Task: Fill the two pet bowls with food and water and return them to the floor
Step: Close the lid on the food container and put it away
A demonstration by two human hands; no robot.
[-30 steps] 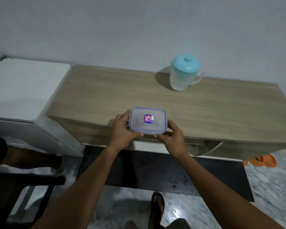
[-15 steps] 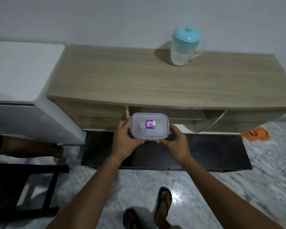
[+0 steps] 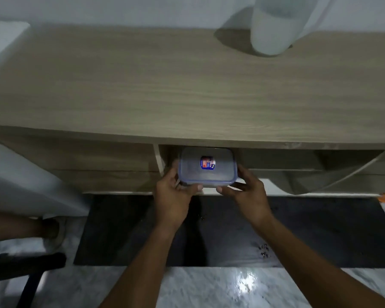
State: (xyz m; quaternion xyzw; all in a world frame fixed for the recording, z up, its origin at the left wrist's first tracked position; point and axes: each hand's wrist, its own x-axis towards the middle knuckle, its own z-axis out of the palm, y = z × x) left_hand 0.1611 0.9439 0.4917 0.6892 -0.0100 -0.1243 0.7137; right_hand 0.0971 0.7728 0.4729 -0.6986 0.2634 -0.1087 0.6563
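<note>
The left hand (image 3: 172,194) and right hand (image 3: 247,192) clamp fingers (image 3: 196,187) on the near corners of the box (image 3: 207,165), its long axis left-right, the shelf (image 3: 276,161) mouth just beyond.

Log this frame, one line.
left hand: grips box | right hand: grips box | box: at shelf opening, lid on | jug: on cabinet

Pale, unmarked wall (image 3: 120,10) ran across the 12 o'clock edge. Below it, a wood-grain desk (image 3: 165,85) spanned the full width. Open compartments sat under its top, with a thin white divider (image 3: 158,158) just left of centre. White cabinet (image 3: 20,174) stood against the desk at 9 o'clock. Black mat (image 3: 342,230) lay at the desk's foot on grey-veined marble floor (image 3: 198,290). Bright glare patch (image 3: 245,281) at 5 o'clock. Black chair frame (image 3: 27,263) at 8 o'clock. Lighting was dim.
</note>
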